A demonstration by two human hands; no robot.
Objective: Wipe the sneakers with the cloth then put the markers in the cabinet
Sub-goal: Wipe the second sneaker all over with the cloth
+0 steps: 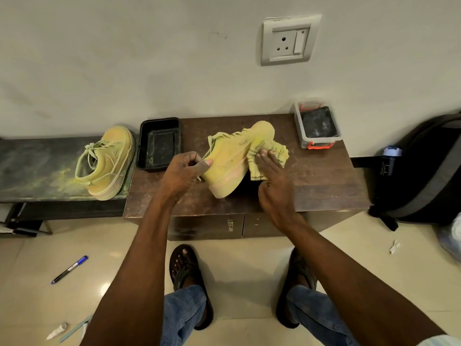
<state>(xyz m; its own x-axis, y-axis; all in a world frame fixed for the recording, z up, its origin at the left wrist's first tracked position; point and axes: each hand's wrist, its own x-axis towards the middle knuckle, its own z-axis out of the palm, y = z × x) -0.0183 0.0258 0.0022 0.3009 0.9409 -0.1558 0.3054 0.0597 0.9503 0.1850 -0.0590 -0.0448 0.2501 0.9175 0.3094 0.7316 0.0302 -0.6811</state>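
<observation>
The brown cabinet [311, 181] is the fixed reference here, its top just below the wall socket and its two doors facing the person's knees. To its left, on the lower powder-stained bench [37, 168], stands the second sneaker [107, 162], upright, toe toward the wall, coated in yellow dust and well apart from both hands. At the cabinet's back left corner sits a black tray [159, 143]; at its back right corner, a clear box with orange clips [316, 126].

Above the middle of the cabinet top the held sneaker [234, 158] is tilted, its heel resting near the front edge and its long axis rising away to the right, toe toward the clear box. The left hand [183, 174] grips it at the collar end, thumb pressed on the side and fingers curled round the opening. The right hand [272, 181] lies with straight fingers flat on the yellow cloth [269, 156], pressing it against the toe-side flank (the cloth is bunched, with dark stitching along its edge).

So the wiping hand sits at the far end of the shoe from the holding hand, and a stroke along the long axis, I judge, would run back toward the left hand.

On the floor well left of the cabinet lies a blue-capped marker [69, 269], nearer the left hand, untouched.
</observation>
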